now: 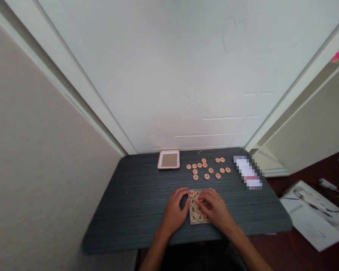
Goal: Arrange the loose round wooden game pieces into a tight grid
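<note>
A shallow white box (197,223) near the table's front edge holds rows of round wooden pieces with dark characters and a few with red ones. My left hand (175,209) rests at the box's left side, thumb and fingers apart in a curve, fingertips by the upper left corner. My right hand (214,207) is over the box's right part, its fingers drawn together at a piece near the upper middle; whether that piece is gripped or only touched is too small to tell. Behind the box lie several loose round pieces (210,170) with red characters.
A square white lid or tray (170,159) with a brown centre lies at the back of the dark table (124,210). A blurred-out flat item (248,171) is at the right. A wall stands behind; an open white box (316,210) sits on the floor at right.
</note>
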`<control>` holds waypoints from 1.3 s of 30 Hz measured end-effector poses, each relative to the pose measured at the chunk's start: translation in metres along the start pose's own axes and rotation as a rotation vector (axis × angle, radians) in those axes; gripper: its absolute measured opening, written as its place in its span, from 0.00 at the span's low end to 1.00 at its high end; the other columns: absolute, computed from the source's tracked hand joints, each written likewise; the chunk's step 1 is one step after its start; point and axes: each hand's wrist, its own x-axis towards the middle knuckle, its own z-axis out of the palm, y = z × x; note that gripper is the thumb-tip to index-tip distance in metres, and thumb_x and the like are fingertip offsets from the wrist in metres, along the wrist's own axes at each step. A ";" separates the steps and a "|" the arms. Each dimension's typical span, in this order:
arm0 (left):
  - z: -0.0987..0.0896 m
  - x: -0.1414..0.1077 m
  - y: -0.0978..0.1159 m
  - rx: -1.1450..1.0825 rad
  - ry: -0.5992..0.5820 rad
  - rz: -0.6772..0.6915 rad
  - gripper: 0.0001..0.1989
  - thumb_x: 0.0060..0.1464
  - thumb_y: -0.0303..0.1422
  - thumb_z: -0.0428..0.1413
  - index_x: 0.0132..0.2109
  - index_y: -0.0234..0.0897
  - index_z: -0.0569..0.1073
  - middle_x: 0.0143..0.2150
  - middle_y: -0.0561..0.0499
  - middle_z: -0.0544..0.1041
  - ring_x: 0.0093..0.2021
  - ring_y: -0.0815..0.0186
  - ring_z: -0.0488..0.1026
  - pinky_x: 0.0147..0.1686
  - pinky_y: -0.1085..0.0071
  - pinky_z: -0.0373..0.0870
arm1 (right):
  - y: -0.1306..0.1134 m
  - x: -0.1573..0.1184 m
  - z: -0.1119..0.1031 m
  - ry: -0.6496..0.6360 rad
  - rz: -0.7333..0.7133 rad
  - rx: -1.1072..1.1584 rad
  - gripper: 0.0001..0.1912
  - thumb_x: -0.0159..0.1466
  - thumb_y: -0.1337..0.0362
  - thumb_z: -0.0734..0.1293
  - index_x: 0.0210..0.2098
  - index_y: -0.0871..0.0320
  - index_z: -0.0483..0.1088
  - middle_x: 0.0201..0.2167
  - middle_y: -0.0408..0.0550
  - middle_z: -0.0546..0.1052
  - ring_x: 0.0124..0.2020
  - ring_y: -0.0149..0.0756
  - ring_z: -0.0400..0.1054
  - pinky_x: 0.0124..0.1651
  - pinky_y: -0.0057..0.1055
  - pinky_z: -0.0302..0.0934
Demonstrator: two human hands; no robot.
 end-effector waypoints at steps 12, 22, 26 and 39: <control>0.005 0.001 -0.006 0.033 -0.007 0.004 0.13 0.67 0.29 0.50 0.53 0.44 0.74 0.56 0.48 0.76 0.59 0.61 0.72 0.62 0.57 0.68 | -0.010 -0.007 0.014 -0.047 0.032 -0.045 0.06 0.68 0.69 0.67 0.41 0.53 0.75 0.38 0.46 0.79 0.43 0.41 0.72 0.51 0.38 0.66; 0.000 0.000 -0.004 0.113 -0.055 0.078 0.22 0.64 0.22 0.49 0.56 0.50 0.76 0.60 0.50 0.74 0.59 0.60 0.73 0.60 0.56 0.70 | -0.007 -0.010 0.020 -0.046 0.010 -0.084 0.08 0.67 0.70 0.68 0.43 0.51 0.76 0.38 0.46 0.78 0.43 0.40 0.72 0.50 0.37 0.67; 0.001 -0.001 -0.006 0.133 -0.037 0.086 0.24 0.61 0.20 0.49 0.56 0.50 0.77 0.59 0.49 0.75 0.59 0.60 0.73 0.60 0.57 0.71 | -0.005 -0.008 0.022 -0.051 0.007 -0.070 0.09 0.68 0.70 0.67 0.44 0.51 0.76 0.39 0.46 0.78 0.43 0.40 0.72 0.51 0.38 0.68; 0.002 0.000 -0.007 0.031 -0.003 0.011 0.18 0.67 0.27 0.47 0.55 0.48 0.75 0.58 0.48 0.75 0.59 0.59 0.73 0.60 0.55 0.70 | -0.007 -0.012 0.008 0.033 0.031 -0.013 0.08 0.70 0.65 0.64 0.44 0.52 0.75 0.39 0.47 0.80 0.43 0.41 0.73 0.51 0.41 0.67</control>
